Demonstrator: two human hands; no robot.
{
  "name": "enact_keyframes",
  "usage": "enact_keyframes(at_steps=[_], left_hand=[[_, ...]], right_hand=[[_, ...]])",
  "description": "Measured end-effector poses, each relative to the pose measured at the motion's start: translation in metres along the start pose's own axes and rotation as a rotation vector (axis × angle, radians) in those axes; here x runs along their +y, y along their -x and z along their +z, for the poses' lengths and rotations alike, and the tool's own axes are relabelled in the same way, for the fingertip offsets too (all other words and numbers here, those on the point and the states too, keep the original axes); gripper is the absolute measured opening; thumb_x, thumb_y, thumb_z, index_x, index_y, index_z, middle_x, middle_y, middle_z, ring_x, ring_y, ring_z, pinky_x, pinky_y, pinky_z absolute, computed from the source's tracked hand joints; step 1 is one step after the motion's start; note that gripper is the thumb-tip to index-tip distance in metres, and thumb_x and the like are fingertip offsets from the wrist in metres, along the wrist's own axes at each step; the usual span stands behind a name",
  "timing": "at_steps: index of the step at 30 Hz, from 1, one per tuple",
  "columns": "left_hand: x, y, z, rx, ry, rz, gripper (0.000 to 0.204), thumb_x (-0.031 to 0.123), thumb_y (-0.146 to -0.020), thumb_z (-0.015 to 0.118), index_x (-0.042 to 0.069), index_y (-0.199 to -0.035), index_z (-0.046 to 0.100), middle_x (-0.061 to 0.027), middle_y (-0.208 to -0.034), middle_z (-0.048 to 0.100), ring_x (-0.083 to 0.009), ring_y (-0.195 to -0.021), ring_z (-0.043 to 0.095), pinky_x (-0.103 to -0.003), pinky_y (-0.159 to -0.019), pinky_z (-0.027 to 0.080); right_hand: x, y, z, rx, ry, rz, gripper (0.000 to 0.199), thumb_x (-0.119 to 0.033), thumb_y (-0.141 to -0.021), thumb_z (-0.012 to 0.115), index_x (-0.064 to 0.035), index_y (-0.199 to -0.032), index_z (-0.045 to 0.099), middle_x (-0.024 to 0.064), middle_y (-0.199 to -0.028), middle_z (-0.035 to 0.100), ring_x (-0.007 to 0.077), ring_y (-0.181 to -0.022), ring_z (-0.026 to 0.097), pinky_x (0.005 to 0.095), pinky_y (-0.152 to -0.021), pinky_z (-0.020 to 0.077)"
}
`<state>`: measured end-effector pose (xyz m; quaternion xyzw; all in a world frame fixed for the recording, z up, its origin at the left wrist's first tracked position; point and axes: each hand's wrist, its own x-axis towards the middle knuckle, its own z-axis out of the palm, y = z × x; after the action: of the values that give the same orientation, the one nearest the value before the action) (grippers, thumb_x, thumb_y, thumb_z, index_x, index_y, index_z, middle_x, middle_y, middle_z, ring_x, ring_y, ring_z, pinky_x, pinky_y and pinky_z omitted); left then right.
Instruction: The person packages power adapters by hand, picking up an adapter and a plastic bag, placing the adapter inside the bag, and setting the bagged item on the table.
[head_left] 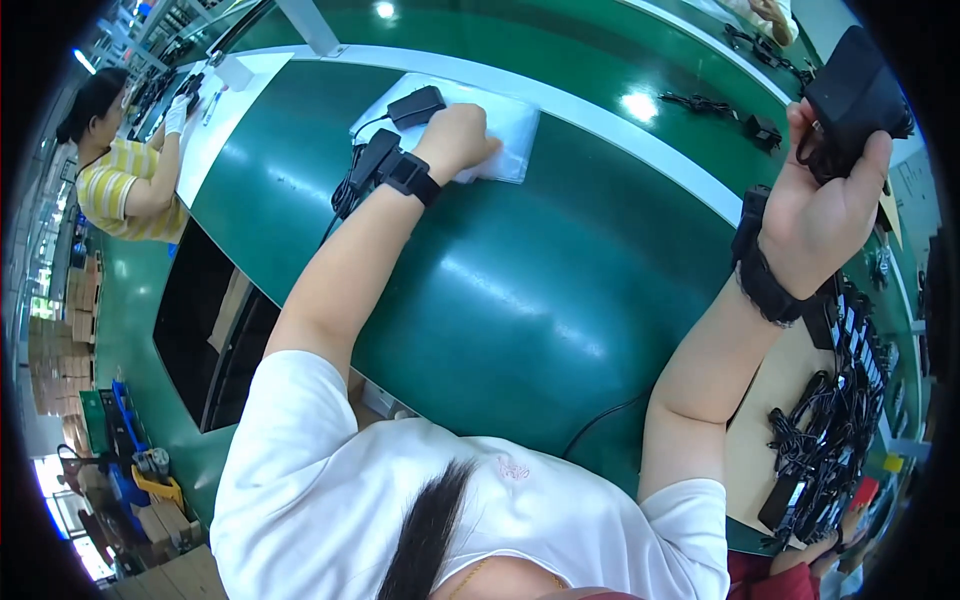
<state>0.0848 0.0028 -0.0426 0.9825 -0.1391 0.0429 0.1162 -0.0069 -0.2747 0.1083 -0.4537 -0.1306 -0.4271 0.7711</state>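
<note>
Gripping boxy matte-black adapter (855, 95), right hand (825, 215)

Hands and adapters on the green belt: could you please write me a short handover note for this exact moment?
Left hand: fingers curled, pressing on a clear plastic bag that lies flat on the green belt. A black adapter rests on the bag's far end.
Right hand: raised to the right of the belt, gripping a second black adapter with its cord bunched up.
Supply: a pile of black adapters with cords on the side table at right.
Done: bag laid out, one adapter picked up.
Left: the held adapter is not yet at the bag; I cannot tell whether the bag is open.
</note>
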Motion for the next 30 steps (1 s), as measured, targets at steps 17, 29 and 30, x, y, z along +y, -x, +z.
enact_keyframes(at_steps=[17, 29, 30], left_hand=[[-0.035, -0.019, -0.01, 0.157, 0.105, 0.079, 0.042, 0.006, -0.077, 0.048, 0.012, -0.119, 0.047, -0.0176, -0.074, 0.062, -0.0311, -0.068, 0.061, -0.039, -0.061, 0.047], [-0.02, -0.016, -0.048, 0.159, 0.03, -0.209, 0.041, 0.021, -0.071, 0.056, -0.001, -0.105, 0.052, -0.021, -0.086, 0.062, -0.0347, -0.081, 0.06, -0.038, -0.073, 0.047], [-0.012, -0.012, -0.057, 0.122, 0.115, -0.31, 0.041, 0.021, -0.07, 0.055, -0.002, -0.105, 0.052, -0.0223, -0.092, 0.061, -0.0358, -0.087, 0.059, -0.038, -0.077, 0.047]], right_hand=[[-0.003, -0.007, -0.021, 0.013, 0.002, 0.002, 0.036, -0.026, -0.092, 0.044, 0.0072, -0.103, 0.053, 0.0167, -0.088, 0.06, 0.0277, -0.077, 0.059, 0.0375, -0.077, 0.0478], [-0.004, -0.006, -0.018, -0.004, 0.002, 0.008, 0.036, -0.026, -0.092, 0.045, 0.007, -0.102, 0.054, 0.0161, -0.088, 0.06, 0.027, -0.076, 0.059, 0.0366, -0.075, 0.0478], [-0.002, -0.006, -0.019, -0.012, 0.005, 0.016, 0.036, -0.026, -0.092, 0.045, 0.0072, -0.103, 0.053, 0.0162, -0.088, 0.06, 0.027, -0.075, 0.059, 0.0366, -0.075, 0.0478]])
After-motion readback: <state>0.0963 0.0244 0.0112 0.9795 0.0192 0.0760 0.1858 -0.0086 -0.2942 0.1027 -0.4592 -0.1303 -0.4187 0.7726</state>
